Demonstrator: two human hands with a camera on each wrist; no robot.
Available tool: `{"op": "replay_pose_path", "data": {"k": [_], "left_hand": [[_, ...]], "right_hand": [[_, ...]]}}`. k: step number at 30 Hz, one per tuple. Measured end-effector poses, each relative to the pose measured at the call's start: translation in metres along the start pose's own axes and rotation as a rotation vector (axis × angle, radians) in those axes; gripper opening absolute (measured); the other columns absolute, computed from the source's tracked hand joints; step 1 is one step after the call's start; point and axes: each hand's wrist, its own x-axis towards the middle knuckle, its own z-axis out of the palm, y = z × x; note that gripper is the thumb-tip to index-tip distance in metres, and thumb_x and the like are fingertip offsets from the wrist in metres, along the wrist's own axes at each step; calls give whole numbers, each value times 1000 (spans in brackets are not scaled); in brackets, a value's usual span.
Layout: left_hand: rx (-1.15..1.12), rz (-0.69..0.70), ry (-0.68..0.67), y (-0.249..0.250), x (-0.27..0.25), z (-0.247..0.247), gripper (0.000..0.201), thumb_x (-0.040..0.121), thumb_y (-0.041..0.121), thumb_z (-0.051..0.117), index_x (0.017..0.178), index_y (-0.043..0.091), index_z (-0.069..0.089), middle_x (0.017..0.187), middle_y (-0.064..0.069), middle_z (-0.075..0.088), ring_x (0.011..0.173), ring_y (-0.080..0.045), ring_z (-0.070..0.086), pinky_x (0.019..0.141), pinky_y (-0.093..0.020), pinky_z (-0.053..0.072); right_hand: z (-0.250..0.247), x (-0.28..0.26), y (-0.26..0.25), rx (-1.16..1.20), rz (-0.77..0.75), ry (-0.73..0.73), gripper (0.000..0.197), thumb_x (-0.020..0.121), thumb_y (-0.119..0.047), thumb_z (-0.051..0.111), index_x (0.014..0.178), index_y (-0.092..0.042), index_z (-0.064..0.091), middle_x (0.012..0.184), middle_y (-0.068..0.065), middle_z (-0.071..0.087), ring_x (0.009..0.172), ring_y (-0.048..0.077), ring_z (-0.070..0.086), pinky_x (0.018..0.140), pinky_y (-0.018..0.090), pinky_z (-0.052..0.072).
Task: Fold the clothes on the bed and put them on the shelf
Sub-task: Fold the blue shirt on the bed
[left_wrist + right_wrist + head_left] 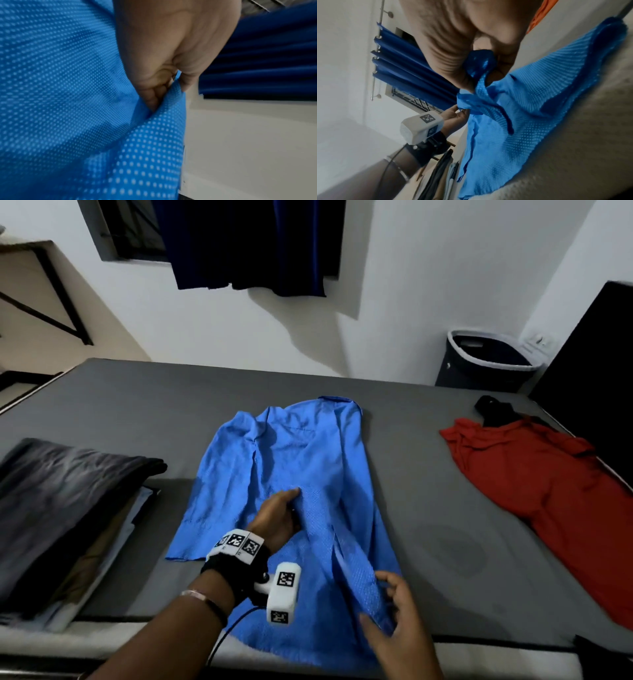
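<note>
The blue shirt (pixel 287 474) lies spread on the grey bed (pixel 102 398), collar end away from the person and hem toward the near edge. The left hand (pixel 279 517) sits over the middle of the shirt; in the left wrist view its thumb and fingers (pixel 154 93) are curled together and pinch a raised ridge of the dotted blue cloth. The right hand (pixel 397 614) is at the near right part of the shirt, close to the hem; in the right wrist view its fingers (pixel 501 70) are bunched around a gathered fold of the same cloth, thumb on one side and fingers on the other. A long crease of fabric runs between the two hands, lifted slightly off the rest of the shirt. The cloth beyond the left fingers lies flat, with one sleeve folded across the chest.

To the left of the left hand, well apart from it, sits a stack of folded clothes (pixel 68 525), a dark garment on top. Far to the right of the right hand lies a red garment (pixel 548 491), with a small black item (pixel 493 409) at its far end, perhaps another piece of clothing, though the view is too small to tell. The white tracker (pixel 284 594) and wristband on the left wrist carry square black-and-white marker codes; no readable words or brand show anywhere.
</note>
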Motion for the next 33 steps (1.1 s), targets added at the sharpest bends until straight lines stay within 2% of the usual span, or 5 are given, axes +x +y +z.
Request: {"op": "replay_pose_path", "data": {"k": [8,14,19,26,33], "left_hand": [[316,-35,-15,-45,-25,-20,32,85,6,70,116,-1,62,93,-15,74,68,-22,72,53,-30,56],[309,91,-18,-19,-26,-18,28,87,8,68,115,3,64,109,-19,71,84,-28,71,74,-40,60],[995,60,209,-55,1,-54,68,55,45,81,106,5,60,111,-18,68,103,-33,65,89,-41,54],[1272,557,550,-46,-41,-19,58,81,27,73,130,7,51,123,-20,51,110,-40,53,90,-43,45],[1359,285,127,-61,-21,63,34,89,36,62,115,15,57,112,-11,66,108,-31,61,83,-30,47]], "right_hand": [[31,-29,1,-21,214,-343,44,80,-12,76,104,-36,48,111,-9,65,91,1,62,97,26,48],[24,-13,0,198,184,-291,75,58,-31,83,124,-31,47,116,0,68,101,9,67,94,33,53],[27,-33,18,1,391,-516,73,71,-27,82,130,-34,39,100,-11,64,83,-5,65,88,19,52],[-28,-37,40,-343,-151,14,46,57,-25,84,88,-42,54,62,-19,49,57,-1,50,55,9,40],[-6,-15,32,-857,-147,-324,66,15,-61,75,77,-44,58,69,-18,58,55,2,61,43,19,47]]}}
